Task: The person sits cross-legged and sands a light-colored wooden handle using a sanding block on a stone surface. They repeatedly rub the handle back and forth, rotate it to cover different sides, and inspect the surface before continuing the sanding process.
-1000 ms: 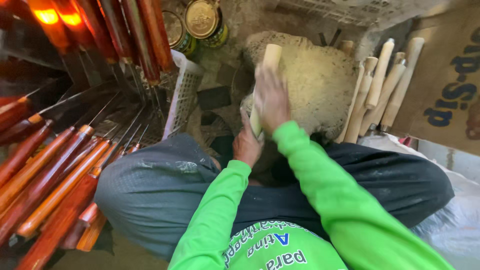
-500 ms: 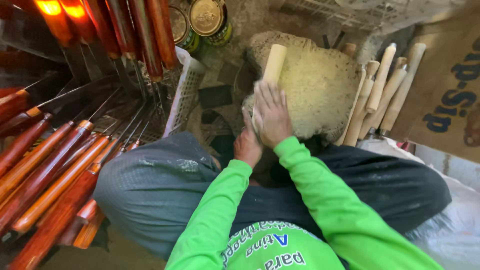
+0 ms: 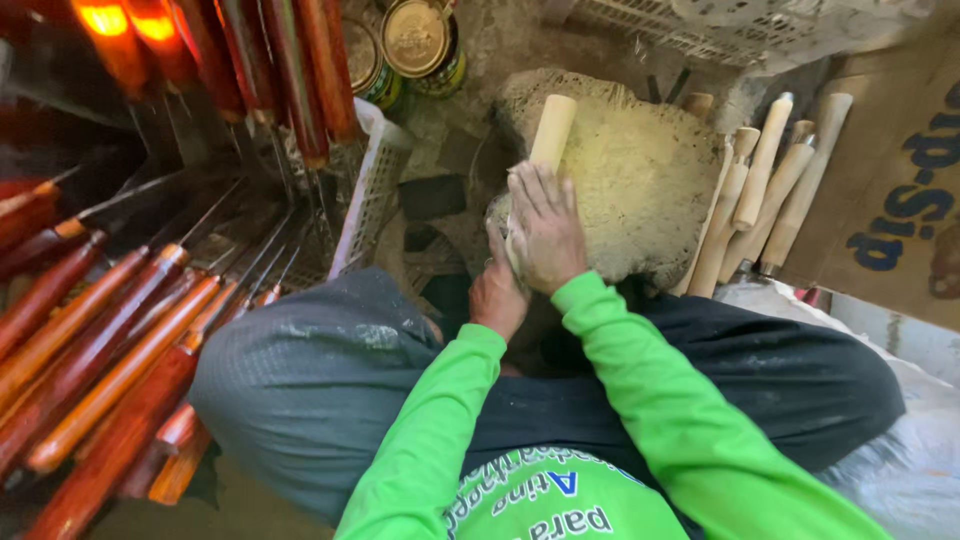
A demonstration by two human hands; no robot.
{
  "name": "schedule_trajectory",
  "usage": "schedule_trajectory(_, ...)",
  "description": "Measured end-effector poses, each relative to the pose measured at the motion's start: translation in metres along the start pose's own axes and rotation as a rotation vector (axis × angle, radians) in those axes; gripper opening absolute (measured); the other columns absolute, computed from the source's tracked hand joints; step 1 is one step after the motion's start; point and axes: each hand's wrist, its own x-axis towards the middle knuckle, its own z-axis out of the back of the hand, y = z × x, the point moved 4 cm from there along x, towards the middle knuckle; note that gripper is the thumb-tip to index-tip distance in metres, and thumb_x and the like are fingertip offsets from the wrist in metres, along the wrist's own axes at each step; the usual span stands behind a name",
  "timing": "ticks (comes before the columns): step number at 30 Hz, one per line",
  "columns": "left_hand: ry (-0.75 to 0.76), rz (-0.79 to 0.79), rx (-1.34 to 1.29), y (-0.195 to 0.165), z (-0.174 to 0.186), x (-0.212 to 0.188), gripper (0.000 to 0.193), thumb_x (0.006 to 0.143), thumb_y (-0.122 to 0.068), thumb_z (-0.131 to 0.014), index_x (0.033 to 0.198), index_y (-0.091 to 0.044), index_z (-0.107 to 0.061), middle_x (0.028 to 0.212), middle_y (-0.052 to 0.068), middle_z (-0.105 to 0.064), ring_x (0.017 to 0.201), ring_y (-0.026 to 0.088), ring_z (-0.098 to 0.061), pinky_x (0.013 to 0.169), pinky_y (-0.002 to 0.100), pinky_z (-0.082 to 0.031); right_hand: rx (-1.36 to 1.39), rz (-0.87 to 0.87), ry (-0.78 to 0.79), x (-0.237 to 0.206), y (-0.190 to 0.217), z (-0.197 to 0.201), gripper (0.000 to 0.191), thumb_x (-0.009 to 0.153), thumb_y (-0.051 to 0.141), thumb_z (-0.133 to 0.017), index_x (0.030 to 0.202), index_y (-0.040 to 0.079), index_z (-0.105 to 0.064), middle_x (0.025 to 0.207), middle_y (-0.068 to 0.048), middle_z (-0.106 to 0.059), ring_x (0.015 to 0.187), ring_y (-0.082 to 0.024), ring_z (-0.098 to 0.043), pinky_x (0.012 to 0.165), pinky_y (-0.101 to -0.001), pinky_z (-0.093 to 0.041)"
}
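A pale unfinished wooden handle (image 3: 549, 135) lies lengthwise on a rough, sawdust-covered block (image 3: 640, 180) in front of my knees. My right hand (image 3: 545, 230) presses flat on top of the handle's near part, fingers spread along it. Tucked under and to the left of that hand, my left hand (image 3: 497, 290) grips the handle's near end; its fingers are mostly hidden. Both arms wear bright green sleeves.
Several more pale handles (image 3: 770, 190) lean at the right beside a cardboard box (image 3: 900, 180). Many red-brown varnished handles on metal rods (image 3: 110, 340) fill the left. A white plastic basket (image 3: 375, 190) and two tin cans (image 3: 415, 45) stand beyond.
The right hand has slid back a little along the handle toward me, so more of the handle's far end shows. The view shifted slightly.
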Motion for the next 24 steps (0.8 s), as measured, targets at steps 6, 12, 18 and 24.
schedule_trajectory(6, -0.037, 0.006, 0.027, 0.004, -0.002, 0.001, 0.109, 0.087, -0.027, -0.078, 0.162, -0.007, -0.001, 0.098, 0.029, -0.071, 0.085, 0.050, -0.068, 0.077, 0.059, -0.053, 0.081, -0.025, -0.035, 0.046, -0.030, 0.010, 0.061, 0.105, 0.020, -0.059, 0.160, 0.002, -0.040, 0.169, -0.020, -0.035, 0.158, -0.037, -0.023, 0.127, -0.0562, -0.016)
schedule_trajectory(12, -0.075, -0.068, 0.042, 0.001, 0.000, 0.002, 0.112, 0.082, -0.015, -0.073, 0.165, -0.005, 0.001, 0.102, 0.030, -0.070, 0.086, 0.049, -0.069, 0.077, 0.058, -0.054, 0.110, -0.022, -0.046, 0.012, -0.009, 0.008, 0.070, 0.095, 0.018, -0.065, 0.159, 0.006, -0.039, 0.164, -0.017, -0.038, 0.154, -0.038, -0.031, 0.124, -0.0592, -0.023)
schedule_trajectory(18, -0.098, -0.062, 0.044, -0.001, 0.002, 0.001, 0.109, 0.087, -0.025, -0.078, 0.163, -0.006, -0.002, 0.099, 0.029, -0.071, 0.083, 0.049, -0.068, 0.075, 0.058, -0.055, 0.124, -0.041, -0.063, 0.043, -0.027, 0.016, 0.067, 0.098, 0.018, -0.058, 0.161, 0.004, -0.040, 0.166, -0.019, -0.036, 0.155, -0.039, -0.028, 0.125, -0.0576, -0.021)
schedule_trajectory(24, -0.100, -0.072, 0.042, -0.004, 0.005, 0.001, 0.112, 0.083, -0.025, -0.079, 0.161, -0.006, -0.002, 0.098, 0.030, -0.069, 0.080, 0.049, -0.068, 0.072, 0.057, -0.054, 0.111, -0.081, -0.043, 0.023, -0.012, 0.015, 0.063, 0.102, 0.020, -0.055, 0.161, 0.004, -0.039, 0.166, -0.017, -0.034, 0.155, -0.037, -0.027, 0.127, -0.0559, -0.019)
